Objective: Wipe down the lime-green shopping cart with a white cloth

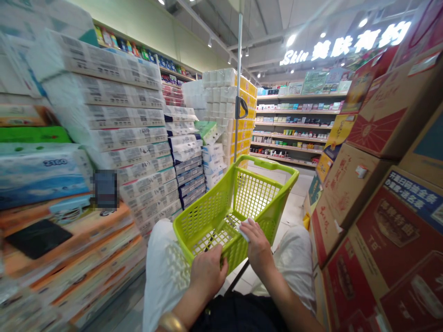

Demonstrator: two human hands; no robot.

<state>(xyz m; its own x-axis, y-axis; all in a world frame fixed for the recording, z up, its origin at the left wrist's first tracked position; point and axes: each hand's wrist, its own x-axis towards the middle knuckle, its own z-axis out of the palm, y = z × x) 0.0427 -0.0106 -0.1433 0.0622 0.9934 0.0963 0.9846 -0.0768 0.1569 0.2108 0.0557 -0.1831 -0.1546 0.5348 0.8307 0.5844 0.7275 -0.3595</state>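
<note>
A lime-green plastic shopping basket with a slotted floor and perforated walls stands tilted between the person's knees. My left hand is closed over its near rim, thumb on the outer side. In my right hand is a small white wipe, pressed by the fingers against the basket's near rim, to the right of my left hand. Part of the wipe is hidden under the fingers. The basket's long handle lies on the far side, away from both hands.
Wrapped paper packs are stacked high on the left. A black flat object lies on orange packs there. Printed cartons crowd the right side. A metal pole rises behind the basket, with stocked shelves farther back.
</note>
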